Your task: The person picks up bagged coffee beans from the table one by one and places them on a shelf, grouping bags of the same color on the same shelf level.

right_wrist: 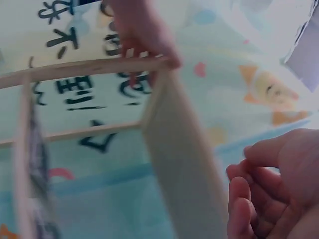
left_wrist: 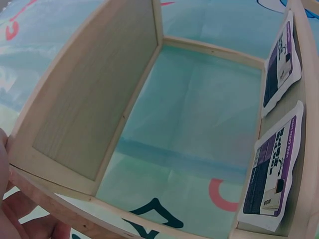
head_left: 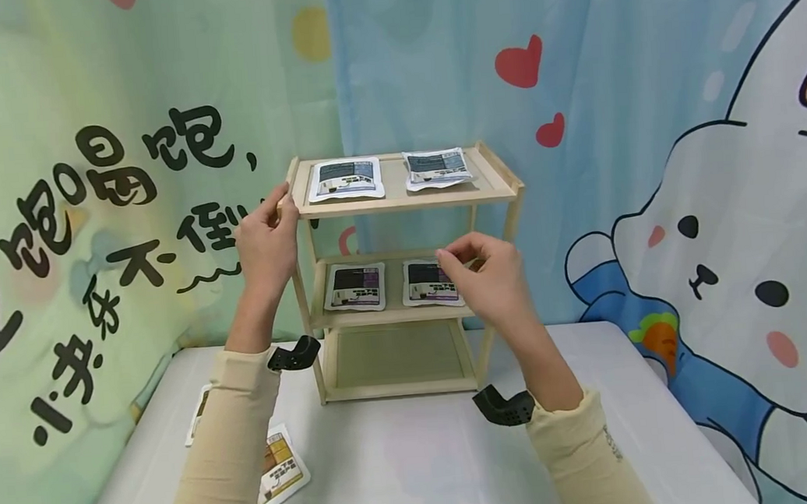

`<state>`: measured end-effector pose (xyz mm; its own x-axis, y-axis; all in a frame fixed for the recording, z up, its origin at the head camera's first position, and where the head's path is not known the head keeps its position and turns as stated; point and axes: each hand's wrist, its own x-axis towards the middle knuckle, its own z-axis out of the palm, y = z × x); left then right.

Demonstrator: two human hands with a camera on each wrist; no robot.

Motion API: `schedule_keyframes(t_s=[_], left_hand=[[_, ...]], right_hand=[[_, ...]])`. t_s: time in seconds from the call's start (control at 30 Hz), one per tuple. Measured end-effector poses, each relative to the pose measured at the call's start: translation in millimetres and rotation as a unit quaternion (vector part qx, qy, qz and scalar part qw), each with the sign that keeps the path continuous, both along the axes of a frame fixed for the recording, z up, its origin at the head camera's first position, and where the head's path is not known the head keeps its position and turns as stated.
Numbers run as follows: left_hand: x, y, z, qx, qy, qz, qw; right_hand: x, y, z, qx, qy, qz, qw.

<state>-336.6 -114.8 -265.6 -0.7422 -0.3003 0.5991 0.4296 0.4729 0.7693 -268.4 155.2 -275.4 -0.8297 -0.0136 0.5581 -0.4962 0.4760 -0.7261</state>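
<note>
A three-tier wooden shelf (head_left: 407, 203) stands on the table. My left hand (head_left: 268, 242) grips its upper left corner, with fingers around the side bar, as the left wrist view shows. My right hand (head_left: 493, 281) hovers before the middle tier with loosely curled fingers and nothing in them; in the head view it overlaps the edge of the right purple-labelled packet (head_left: 423, 283). Beside that packet lies another purple-labelled packet (head_left: 354, 287). Two flat packets with blue-grey labels, a left one (head_left: 345, 179) and a right one (head_left: 437, 168), lie on the top tier.
The bottom tier (head_left: 400, 354) is bare wood. On the white table (head_left: 404, 463), a yellow-labelled packet (head_left: 281, 467) lies partly behind my left sleeve, with another packet (head_left: 196, 419) mostly hidden beyond it. Printed curtains (head_left: 418, 63) hang behind the table.
</note>
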Motion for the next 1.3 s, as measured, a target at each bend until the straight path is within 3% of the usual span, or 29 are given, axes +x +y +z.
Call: schedule_keyframes(t_s=[0.13,0.2,0.33,0.57,0.8,0.93,1.13,1.3], left_hand=[[1.3,-0.7,-2.1,0.001,0.002,0.003,1.0000],[1.2,-0.7,-2.3,0.001,0.005,0.004,1.0000],[-0.8,-0.2,-1.5,-0.003,0.007,-0.001,1.0000],[-3.1,0.1,2.3,-0.002,0.008,-0.004,1.0000],[0.2,-0.6,0.6,0.000,-0.002,-0.013,0.9999],[-0.9,-1.4,1.0,-0.003,0.007,-0.018,0.9998],[0.4,-5.4,-1.7,-0.019,0.011,-0.036,0.9991],[11.2,-18.2,-9.1,-0.033,0.035,-0.046,0.9978]], right_hand=[[0.8,6.6,29.0,-0.040,0.100,-0.006,0.994],[-3.3,13.3,42.4,-0.056,0.139,-0.031,0.988],[-16.2,31.2,61.6,-0.089,0.166,-0.091,0.978],[-34.9,54.1,70.1,-0.131,0.118,-0.114,0.978],[-61.4,61.7,47.6,-0.170,0.052,-0.101,0.979],[-75.6,60.3,34.1,-0.180,0.014,-0.080,0.980],[-88.3,53.3,21.6,-0.170,-0.050,-0.018,0.984],[-93.8,43.3,15.7,-0.188,-0.046,-0.010,0.981]])
